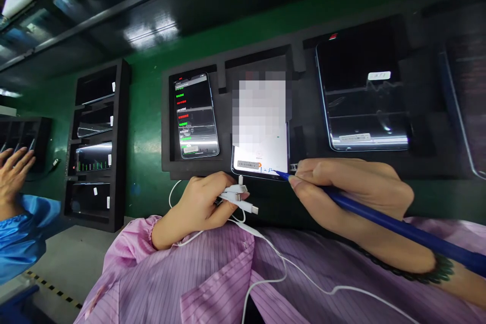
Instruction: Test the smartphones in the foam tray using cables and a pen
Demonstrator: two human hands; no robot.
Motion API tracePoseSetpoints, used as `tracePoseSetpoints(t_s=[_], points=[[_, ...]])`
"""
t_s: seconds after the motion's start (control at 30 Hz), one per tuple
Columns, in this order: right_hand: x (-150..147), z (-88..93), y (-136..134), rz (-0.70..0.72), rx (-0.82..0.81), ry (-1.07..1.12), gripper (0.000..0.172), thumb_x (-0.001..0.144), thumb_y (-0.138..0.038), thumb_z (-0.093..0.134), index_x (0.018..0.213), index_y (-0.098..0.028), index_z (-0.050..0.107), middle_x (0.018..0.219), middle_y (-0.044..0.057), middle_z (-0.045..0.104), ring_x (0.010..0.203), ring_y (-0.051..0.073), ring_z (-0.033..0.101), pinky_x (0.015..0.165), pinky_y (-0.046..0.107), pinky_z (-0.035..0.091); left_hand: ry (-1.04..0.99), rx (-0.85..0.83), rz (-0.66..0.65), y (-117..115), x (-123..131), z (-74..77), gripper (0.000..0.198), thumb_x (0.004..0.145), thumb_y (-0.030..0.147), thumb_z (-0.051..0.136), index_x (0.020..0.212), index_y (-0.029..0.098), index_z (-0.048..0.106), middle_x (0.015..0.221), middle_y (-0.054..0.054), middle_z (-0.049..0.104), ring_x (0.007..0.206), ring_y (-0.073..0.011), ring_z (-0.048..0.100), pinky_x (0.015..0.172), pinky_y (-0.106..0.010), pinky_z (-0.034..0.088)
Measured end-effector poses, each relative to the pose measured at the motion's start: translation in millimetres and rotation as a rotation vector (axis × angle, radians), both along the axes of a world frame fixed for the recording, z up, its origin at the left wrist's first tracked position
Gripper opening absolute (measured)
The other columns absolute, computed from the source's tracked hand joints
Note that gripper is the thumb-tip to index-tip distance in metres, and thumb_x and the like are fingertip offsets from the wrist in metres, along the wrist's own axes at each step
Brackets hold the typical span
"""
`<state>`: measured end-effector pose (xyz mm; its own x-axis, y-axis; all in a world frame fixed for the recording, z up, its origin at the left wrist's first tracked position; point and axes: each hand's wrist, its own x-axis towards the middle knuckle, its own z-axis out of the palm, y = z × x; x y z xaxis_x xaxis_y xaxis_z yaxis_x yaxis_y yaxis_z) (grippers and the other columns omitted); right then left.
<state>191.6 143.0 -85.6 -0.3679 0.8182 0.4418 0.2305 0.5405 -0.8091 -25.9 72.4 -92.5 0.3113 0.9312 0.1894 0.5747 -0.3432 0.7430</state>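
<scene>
Between the fingers of my left hand (207,201) is a bunch of white charging cables (243,203), their plugs sticking out to the right. My right hand (341,187) is closed around a blue marker pen (379,224). The pen's tip touches the lower edge of a phone with a lit white screen (266,149), beside blue handwritten figures. A barcode label sits at that phone's lower left; most of its screen is blurred out. To its left, a phone with coloured text lines (195,116) lies in the same black foam tray (167,162).
Right of the lit phone lies a dark-screened phone (362,106), with another phone (465,106) at the right edge. A black tray (120,152) holding several phones stands to the left. Farther left, a co-worker's hand (15,177) in a blue sleeve rests by another tray.
</scene>
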Motion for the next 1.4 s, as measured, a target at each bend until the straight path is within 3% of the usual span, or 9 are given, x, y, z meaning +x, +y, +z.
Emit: tracePoseSetpoints(t_s=[0.1,0.37,0.47,0.53,0.63,0.73,1.0,1.4], points=[[0.0,0.5,1.4,0.012,0.073,0.012,0.036,0.078,0.005,0.058,0.065,-0.021,0.036,0.047,-0.01,0.039,0.04,0.004,0.044,0.038,0.02,0.033,0.01,0.007,-0.007,1.5,0.1,2.5,0.011,0.095,0.019,0.054,0.089,0.017,0.064,0.079,-0.001,0.07,0.062,-0.0089,0.063,0.052,-0.019,0.043],[-1.2,-1.8,3.6,0.03,0.042,0.091,0.027,0.082,0.001,0.062,0.072,-0.021,0.049,0.055,-0.009,0.049,0.044,0.005,0.049,0.039,0.019,0.039,0.005,0.008,-0.023,1.8,0.4,5.5,0.011,0.095,0.017,0.053,0.088,0.017,0.062,0.077,-0.001,0.069,0.063,-0.0099,0.064,0.051,-0.019,0.044],[-3.8,-5.0,8.0,-0.014,0.145,0.12,0.013,0.09,-0.009,0.064,0.091,-0.022,0.061,0.072,-0.003,0.064,0.061,0.011,0.062,0.054,0.027,0.05,-0.021,-0.013,-0.021,0.3,0.8,4.4,0.007,0.094,0.016,0.056,0.091,0.018,0.061,0.079,-0.001,0.069,0.064,-0.0099,0.063,0.052,-0.019,0.042],[-6.0,-8.6,11.0,-0.047,0.254,0.015,0.006,0.1,-0.023,0.057,0.098,-0.022,0.062,0.083,0.001,0.072,0.075,0.016,0.064,0.069,0.036,0.051,-0.021,-0.025,-0.029,-0.3,1.3,4.0,0.005,0.094,0.017,0.057,0.092,0.018,0.061,0.081,-0.001,0.068,0.065,-0.01,0.062,0.051,-0.019,0.042],[-9.4,-14.6,12.8,-0.146,0.325,-0.252,0.031,0.106,-0.046,0.04,0.099,-0.023,0.06,0.1,0.005,0.076,0.09,0.023,0.057,0.078,0.044,0.039,0.0,-0.025,-0.038,-1.4,1.6,3.4,0.005,0.095,0.019,0.056,0.091,0.017,0.06,0.084,-0.003,0.067,0.067,-0.01,0.061,0.051,-0.02,0.04],[-11.8,-18.3,11.7,-0.151,0.351,-0.414,0.04,0.105,-0.056,0.034,0.105,-0.023,0.058,0.11,0.003,0.076,0.093,0.026,0.052,0.078,0.045,0.03,0.011,-0.021,-0.029,-3.0,1.1,2.5,0.008,0.096,0.022,0.054,0.093,0.017,0.06,0.088,-0.004,0.068,0.07,-0.0104,0.062,0.052,-0.02,0.041],[-9.7,-19.0,12.1,-0.235,0.326,-0.333,0.028,0.103,-0.048,0.043,0.107,-0.023,0.056,0.101,0.005,0.076,0.089,0.026,0.053,0.08,0.044,0.028,-0.06,-0.031,0.016,-3.0,1.6,3.2,0.005,0.092,0.019,0.056,0.089,0.018,0.061,0.096,-0.007,0.069,0.07,-0.011,0.061,0.052,-0.02,0.042],[-11.7,-17.6,10.1,-0.077,0.454,-0.393,0.025,0.097,-0.046,0.047,0.104,-0.023,0.055,0.102,0.006,0.077,0.094,0.029,0.056,0.081,0.044,0.023,-0.05,-0.048,0.023,-5.0,0.3,-1.5,0.008,0.09,0.023,0.053,0.085,0.018,0.057,0.093,-0.007,0.066,0.075,-0.0137,0.062,0.06,-0.022,0.047]])
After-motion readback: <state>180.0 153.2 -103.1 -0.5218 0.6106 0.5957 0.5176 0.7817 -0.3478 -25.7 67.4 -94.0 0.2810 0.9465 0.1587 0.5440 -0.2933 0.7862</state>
